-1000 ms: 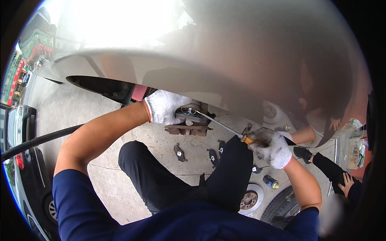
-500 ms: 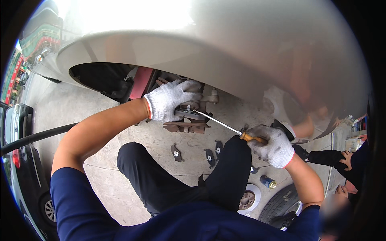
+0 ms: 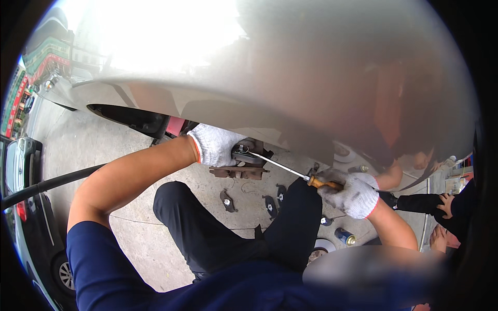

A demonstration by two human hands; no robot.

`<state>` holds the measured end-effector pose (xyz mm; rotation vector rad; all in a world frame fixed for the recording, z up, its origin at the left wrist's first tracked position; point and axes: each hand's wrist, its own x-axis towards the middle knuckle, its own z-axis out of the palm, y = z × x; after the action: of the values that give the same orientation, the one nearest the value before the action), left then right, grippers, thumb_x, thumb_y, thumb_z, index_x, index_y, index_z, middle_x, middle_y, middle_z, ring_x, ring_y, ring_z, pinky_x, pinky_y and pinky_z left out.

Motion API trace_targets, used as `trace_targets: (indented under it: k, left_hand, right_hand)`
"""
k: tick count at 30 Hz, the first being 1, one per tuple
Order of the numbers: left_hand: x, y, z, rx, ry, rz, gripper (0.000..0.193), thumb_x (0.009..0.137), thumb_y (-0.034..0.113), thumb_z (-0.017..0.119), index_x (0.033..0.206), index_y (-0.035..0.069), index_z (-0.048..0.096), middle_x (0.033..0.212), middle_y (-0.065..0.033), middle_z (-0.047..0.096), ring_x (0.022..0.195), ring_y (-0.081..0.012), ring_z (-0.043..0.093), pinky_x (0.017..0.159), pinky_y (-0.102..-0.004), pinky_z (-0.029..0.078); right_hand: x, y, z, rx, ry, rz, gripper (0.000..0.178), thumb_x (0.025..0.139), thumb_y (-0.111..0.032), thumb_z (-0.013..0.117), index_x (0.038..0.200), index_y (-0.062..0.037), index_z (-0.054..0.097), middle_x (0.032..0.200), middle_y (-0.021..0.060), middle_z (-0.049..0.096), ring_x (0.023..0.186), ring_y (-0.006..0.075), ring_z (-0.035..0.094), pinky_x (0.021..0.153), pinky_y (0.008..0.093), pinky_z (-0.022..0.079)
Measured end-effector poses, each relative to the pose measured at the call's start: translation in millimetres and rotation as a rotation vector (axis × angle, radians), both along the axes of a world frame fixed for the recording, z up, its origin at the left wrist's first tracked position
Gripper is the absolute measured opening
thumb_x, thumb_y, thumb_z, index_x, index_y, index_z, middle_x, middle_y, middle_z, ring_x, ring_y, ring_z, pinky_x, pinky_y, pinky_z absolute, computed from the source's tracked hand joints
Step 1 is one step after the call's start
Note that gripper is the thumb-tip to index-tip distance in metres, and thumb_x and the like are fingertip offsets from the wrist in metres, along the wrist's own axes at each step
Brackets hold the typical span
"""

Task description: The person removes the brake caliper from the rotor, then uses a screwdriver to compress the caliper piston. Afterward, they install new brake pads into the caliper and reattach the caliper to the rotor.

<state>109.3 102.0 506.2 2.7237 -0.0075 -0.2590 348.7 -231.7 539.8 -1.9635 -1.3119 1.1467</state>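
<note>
My left hand (image 3: 215, 146), in a white knit glove, reaches under the edge of the silver car's fender and grips the brake caliper (image 3: 254, 146); its fingertips are mostly hidden. A rusty bracket (image 3: 237, 172) juts out just below that hand. In my right hand (image 3: 351, 197), its glove stained dark, is a screwdriver (image 3: 282, 167) with an orange handle, fingers wrapped round it. The long metal shaft slants up and left, and its tip meets the caliper beside my left hand.
Several dark brake pads (image 3: 228, 201) lie on the concrete. A spray can (image 3: 345, 236) and a partly covered brake disc (image 3: 322, 244) lie at lower right. The fender (image 3: 290, 98) overhangs the work. Another person's hand (image 3: 445, 206) rests at far right. A black hose (image 3: 57, 180) crosses at left.
My view has shifted, so the fender now hides more of my left hand and the wheel well. The screwdriver stays in my right hand with its tip at the caliper.
</note>
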Motion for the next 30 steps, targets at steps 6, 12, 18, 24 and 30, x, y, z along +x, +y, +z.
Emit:
trace_targets:
  k: [6, 12, 18, 24, 30]
  left_hand:
    - [-4.6, -0.1, -8.9, -0.052, -0.015, -0.012, 0.071, 0.073, 0.027, 0.088, 0.139, 0.018, 0.065, 0.138, -0.0211, 0.059, 0.115, -0.0446, 0.068, 0.096, -0.0526, 0.06]
    - [-2.8, -2.9, -12.9, -0.085, -0.036, -0.022, 0.069, 0.073, 0.028, 0.088, 0.138, 0.017, 0.066, 0.136, -0.021, 0.06, 0.115, -0.0446, 0.068, 0.096, -0.0527, 0.06]
    - [4.5, -3.1, -15.9, -0.093, -0.049, -0.029, 0.067, 0.074, 0.029, 0.087, 0.136, 0.017, 0.066, 0.135, -0.0209, 0.061, 0.114, -0.0446, 0.068, 0.095, -0.0528, 0.06]
    - [-1.0, -3.4, -16.0, -0.096, -0.048, -0.022, 0.065, 0.074, 0.03, 0.087, 0.134, 0.017, 0.067, 0.134, -0.0208, 0.062, 0.114, -0.0446, 0.069, 0.095, -0.0529, 0.06]
    - [-4.4, -3.8, -22.8, -0.084, -0.067, -0.012, 0.063, 0.074, 0.031, 0.087, 0.132, 0.017, 0.068, 0.133, -0.0207, 0.063, 0.113, -0.0445, 0.069, 0.094, -0.053, 0.06]
  right_hand:
    - [15.5, -19.7, -67.3, 0.255, 0.262, -0.106, 0.032, 0.096, -0.034, 0.077, 0.124, -0.0196, 0.078, 0.078, 0.0064, 0.073, 0.065, 0.0239, 0.069, 0.063, 0.0373, 0.056]
    - [7.4, -5.0, -34.4, 0.512, -0.753, 0.318, 0.03, 0.095, -0.034, 0.076, 0.122, -0.0209, 0.079, 0.074, 0.01, 0.071, 0.063, 0.0309, 0.068, 0.059, 0.0426, 0.053]
    - [11.2, -3.0, -23.5, 0.498, -0.994, 0.382, 0.03, 0.091, -0.026, 0.077, 0.119, -0.0167, 0.079, 0.073, 0.0096, 0.069, 0.065, 0.0329, 0.068, 0.057, 0.0451, 0.052]
    - [-10.8, 25.5, 30.0, 0.594, -0.877, 0.426, 0.032, 0.087, -0.021, 0.077, 0.117, -0.0105, 0.078, 0.073, 0.0097, 0.069, 0.065, 0.0328, 0.067, 0.056, 0.0453, 0.052]
    - [-6.5, 9.2, 6.9, 0.373, -0.79, 0.332, 0.032, 0.088, -0.016, 0.074, 0.119, -0.0091, 0.076, 0.083, 0.0102, 0.071, 0.068, 0.0315, 0.07, 0.057, 0.044, 0.053]
